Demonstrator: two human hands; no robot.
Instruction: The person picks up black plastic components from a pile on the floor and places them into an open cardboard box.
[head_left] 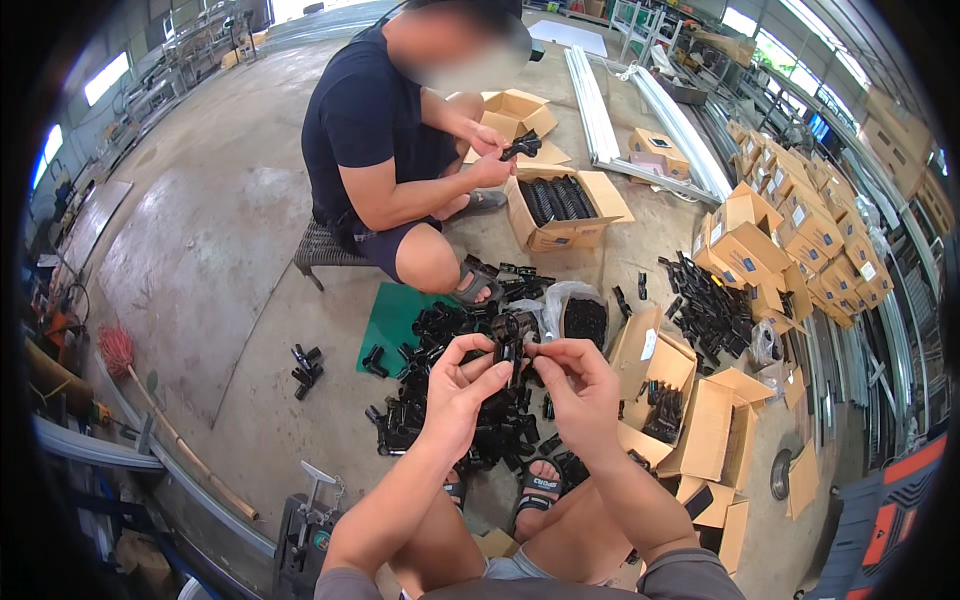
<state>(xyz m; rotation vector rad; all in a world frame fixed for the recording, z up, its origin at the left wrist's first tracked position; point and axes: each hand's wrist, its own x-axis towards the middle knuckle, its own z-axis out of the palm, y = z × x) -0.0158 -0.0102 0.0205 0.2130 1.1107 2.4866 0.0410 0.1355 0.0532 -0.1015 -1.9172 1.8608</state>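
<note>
Pinching a black part [508, 355] between thumb and fingers, the left hand [460, 385] held it up over a pile [500, 430] of similar parts. The right hand [578, 382] was just beside it, thumb and fingertips close together; whether they gripped anything could not be told. A green mat [380, 322] lay at the pile's far left edge. Beyond it, a co-worker [350, 115] sat on a stool [325, 247], holding black pieces [522, 147] near an open box [560, 238] packed with more.
</note>
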